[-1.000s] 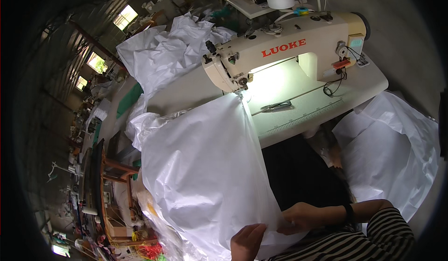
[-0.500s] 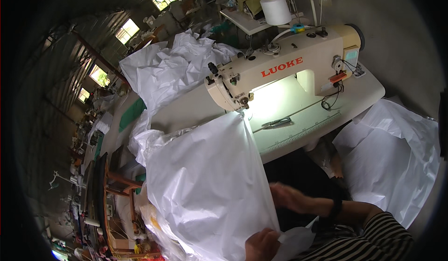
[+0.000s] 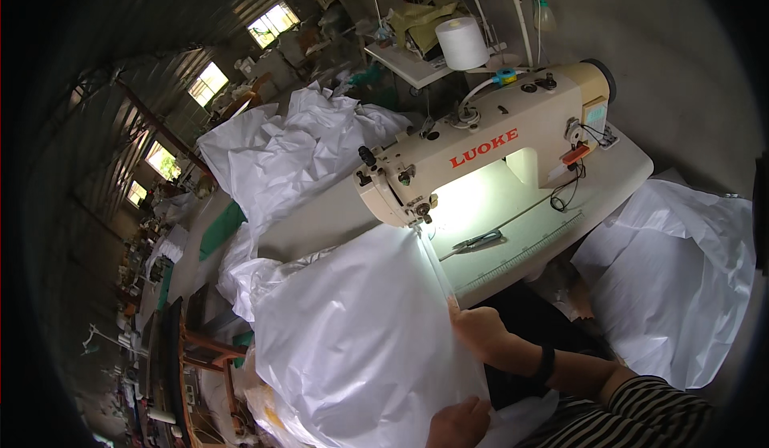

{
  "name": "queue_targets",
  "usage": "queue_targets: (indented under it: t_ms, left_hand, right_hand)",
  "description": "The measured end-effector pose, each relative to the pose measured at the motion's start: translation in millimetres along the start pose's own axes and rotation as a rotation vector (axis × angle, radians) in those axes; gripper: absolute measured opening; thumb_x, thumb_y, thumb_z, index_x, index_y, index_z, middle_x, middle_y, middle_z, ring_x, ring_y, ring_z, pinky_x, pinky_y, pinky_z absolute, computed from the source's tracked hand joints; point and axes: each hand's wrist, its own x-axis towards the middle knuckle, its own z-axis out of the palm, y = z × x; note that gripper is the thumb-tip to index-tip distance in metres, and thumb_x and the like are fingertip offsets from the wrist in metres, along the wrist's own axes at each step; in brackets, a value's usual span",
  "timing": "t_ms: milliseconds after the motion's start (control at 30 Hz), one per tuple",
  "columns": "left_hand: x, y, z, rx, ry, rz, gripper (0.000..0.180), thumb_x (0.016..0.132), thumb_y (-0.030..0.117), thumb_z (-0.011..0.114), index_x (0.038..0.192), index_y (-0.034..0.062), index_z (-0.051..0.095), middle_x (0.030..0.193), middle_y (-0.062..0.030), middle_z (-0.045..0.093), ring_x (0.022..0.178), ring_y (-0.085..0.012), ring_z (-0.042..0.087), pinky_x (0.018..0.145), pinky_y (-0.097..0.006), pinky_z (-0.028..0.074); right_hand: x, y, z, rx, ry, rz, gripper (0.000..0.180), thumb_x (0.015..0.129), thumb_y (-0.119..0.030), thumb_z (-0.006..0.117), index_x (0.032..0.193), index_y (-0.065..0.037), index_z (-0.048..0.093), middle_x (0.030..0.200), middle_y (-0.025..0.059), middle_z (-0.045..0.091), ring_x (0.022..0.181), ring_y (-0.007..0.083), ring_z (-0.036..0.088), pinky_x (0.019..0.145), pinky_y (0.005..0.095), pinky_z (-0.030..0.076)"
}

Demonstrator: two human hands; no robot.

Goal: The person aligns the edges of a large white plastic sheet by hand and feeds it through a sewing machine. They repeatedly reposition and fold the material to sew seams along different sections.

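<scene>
White sheet (image 3: 360, 336) sits at 6 o'clock of view centre, its top corner under the needle end of the sewing machine (image 3: 497, 148) at 2 o'clock. Right hand (image 3: 483, 336), at 5 o'clock, narrow, pinches the sheet's right edge just below the table (image 3: 629, 164) front. Left hand (image 3: 460, 422), lower at 5 o'clock, curls against the sheet near that same edge; fingertips hidden, cannot tell if it grips. Dark wristband (image 3: 546, 363) on right wrist, striped sleeve (image 3: 653, 404) behind it. Snips (image 3: 479, 241) lie on the table, nearly 4 o'clock. Thread cone (image 3: 463, 44) at 1 o'clock. Crumpled white heap (image 3: 296, 148) at 10, another white pile (image 3: 669, 280) between 3 and 4.
</scene>
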Motion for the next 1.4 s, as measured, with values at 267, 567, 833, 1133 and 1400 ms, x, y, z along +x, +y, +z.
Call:
queue_targets:
  t_ms: [267,567,833,1133,1400]
  left_hand:
    - [62.6,-53.4,12.8,0.098,-0.02,-0.003,0.003,0.083,0.006,0.066,0.086,0.0063,0.065,0.076,-0.0087,0.066,0.06,-0.0272,0.066,0.056,-0.036,0.053]
    - [135.1,-102.3,12.4,0.097,0.224,-0.005,0.011,0.075,0.001,0.062,0.084,0.0062,0.06,0.074,-0.0118,0.062,0.062,-0.0339,0.063,0.056,-0.043,0.052]
    - [88.7,-102.5,28.5,-0.052,0.41,-0.248,0.04,0.091,0.021,0.063,0.127,0.0057,0.057,0.121,-0.0167,0.06,0.1,-0.0324,0.064,0.082,-0.041,0.053]
    - [4.7,-211.4,16.6,0.334,0.439,-0.618,0.069,0.098,0.051,0.047,0.153,0.0127,0.029,0.159,-0.0102,0.028,0.149,-0.0408,0.016,0.112,-0.068,0.015]
    - [41.9,-242.6,-53.8,0.574,0.293,-0.361,0.065,0.093,0.042,0.062,0.147,0.0133,0.041,0.154,-0.0137,0.035,0.145,-0.0371,0.028,0.112,-0.06,0.026]
  right_hand:
    - [24.7,10.9,3.3,0.119,0.087,0.016,0.052,0.085,-0.009,0.055,0.134,0.009,0.05,0.061,0.0031,0.064,0.052,0.0202,0.065,0.045,0.0328,0.048]
    - [98.9,26.9,15.4,0.093,0.037,0.027,0.05,0.085,-0.011,0.059,0.131,0.006,0.052,0.067,0.0046,0.067,0.059,0.0218,0.068,0.049,0.035,0.051]
    - [57.5,63.4,-7.0,1.051,0.261,-0.015,0.052,0.098,-0.022,0.057,0.142,0.0,0.04,0.107,0.0165,0.068,0.091,0.0267,0.069,0.076,0.037,0.054]
    - [-117.5,50.4,-5.7,1.497,-1.177,-0.106,0.038,0.095,-0.03,0.066,0.12,-0.002,0.064,0.1,0.0086,0.07,0.095,0.0176,0.066,0.085,0.0307,0.051]
    - [-115.2,4.6,2.9,1.004,-0.136,-0.635,0.015,0.088,-0.017,0.067,0.093,-0.003,0.06,0.112,0.0111,0.059,0.098,0.0254,0.061,0.077,0.0355,0.054]
